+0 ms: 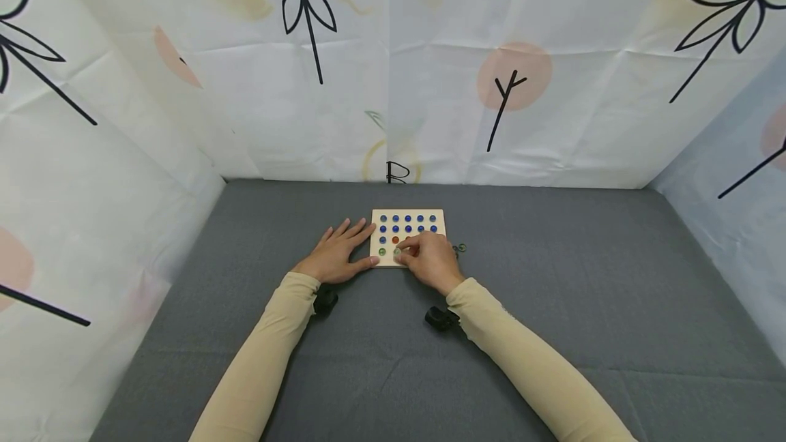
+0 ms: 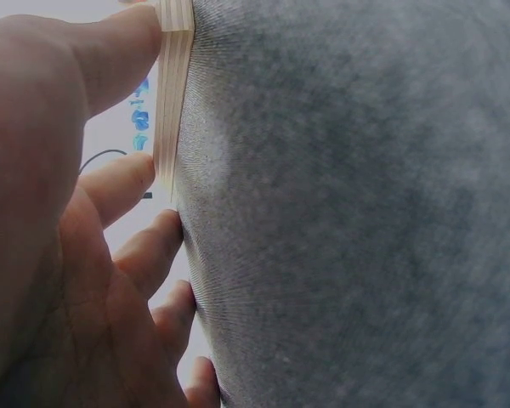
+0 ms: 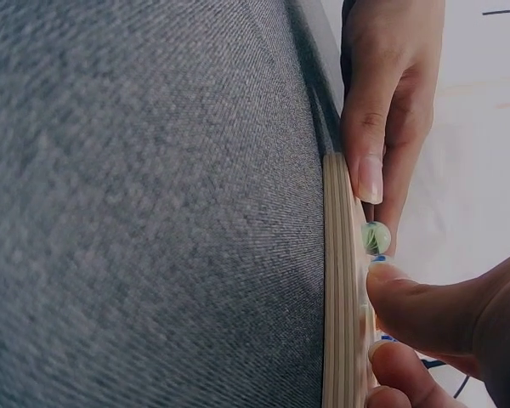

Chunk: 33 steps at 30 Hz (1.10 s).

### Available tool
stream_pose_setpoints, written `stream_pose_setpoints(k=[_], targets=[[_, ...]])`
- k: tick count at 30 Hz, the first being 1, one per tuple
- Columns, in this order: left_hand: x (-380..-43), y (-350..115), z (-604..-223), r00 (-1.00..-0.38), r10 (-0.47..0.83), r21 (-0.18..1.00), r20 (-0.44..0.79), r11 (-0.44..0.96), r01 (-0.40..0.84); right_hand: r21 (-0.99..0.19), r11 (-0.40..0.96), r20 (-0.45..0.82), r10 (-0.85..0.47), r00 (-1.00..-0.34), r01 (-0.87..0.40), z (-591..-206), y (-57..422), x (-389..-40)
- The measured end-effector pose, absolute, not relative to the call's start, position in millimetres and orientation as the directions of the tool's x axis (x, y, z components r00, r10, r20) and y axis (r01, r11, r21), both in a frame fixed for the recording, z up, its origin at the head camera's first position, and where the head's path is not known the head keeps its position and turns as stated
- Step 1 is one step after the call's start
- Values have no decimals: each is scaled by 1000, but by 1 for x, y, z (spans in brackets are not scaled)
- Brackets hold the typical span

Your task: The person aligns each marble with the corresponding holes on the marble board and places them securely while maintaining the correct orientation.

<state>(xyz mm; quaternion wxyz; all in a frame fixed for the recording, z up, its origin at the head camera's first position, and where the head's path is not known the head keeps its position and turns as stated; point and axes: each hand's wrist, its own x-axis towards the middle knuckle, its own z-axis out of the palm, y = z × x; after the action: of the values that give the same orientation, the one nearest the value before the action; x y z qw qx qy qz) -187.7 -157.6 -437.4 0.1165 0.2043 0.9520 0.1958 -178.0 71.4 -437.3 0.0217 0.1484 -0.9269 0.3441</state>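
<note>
A: What is the right hand [image 1: 430, 259] doing?

B: Its thumb and forefinger are bent in close together over the board's near edge. They seem to be pinching a greenish marble [image 1: 397, 251], though the fingers crowd the view, so I wouldn't swear to how firm the grip is.

A: How would that marble handle?

B: Light, hard and slick, I'd judge, and keen to roll. Best taken at its widest girth, between two fingertip pads.

A: And the left hand [image 1: 336, 253]?

B: Spread flat, fingers apart, gripping nothing. It lies along the left side of the wooden board [image 1: 402, 224], thumb touching the near corner.

A: Is the board stiff?

B: It looks it: a flat rectangle, pale and smooth on top, with striped, layered edges like plywood. I'd steady it by those edges.

A: What sits on it?

B: Rows of blue marbles [image 1: 408, 229], an orange-red marble [image 1: 396, 240], and at the near left corner a green-swirled glass marble [image 3: 376, 238].

A: Farther out?

B: Loose marbles [image 1: 462, 247] just beyond the right hand, on a desk [image 1: 381, 346] covered in grey woven cloth. Behind hangs a creased white sheet [image 1: 430, 19] with black line-drawn flowers.
</note>
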Motion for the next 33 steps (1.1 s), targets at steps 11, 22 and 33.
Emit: stream_pose_setpoints(k=[11,22,33], targets=[[-187,-158,-439,-888,435,427,-148,838,339,-633,724,137,-241,-961,-272,-440,68,-178],[-188,-159,-440,-887,436,425,-150,839,340,-633,725,143,-235,-961,-272,-441,67,-179],[-189,-159,-440,-887,434,423,-161,842,335,-636,724,136,-234,-963,-266,-441,67,-180]])
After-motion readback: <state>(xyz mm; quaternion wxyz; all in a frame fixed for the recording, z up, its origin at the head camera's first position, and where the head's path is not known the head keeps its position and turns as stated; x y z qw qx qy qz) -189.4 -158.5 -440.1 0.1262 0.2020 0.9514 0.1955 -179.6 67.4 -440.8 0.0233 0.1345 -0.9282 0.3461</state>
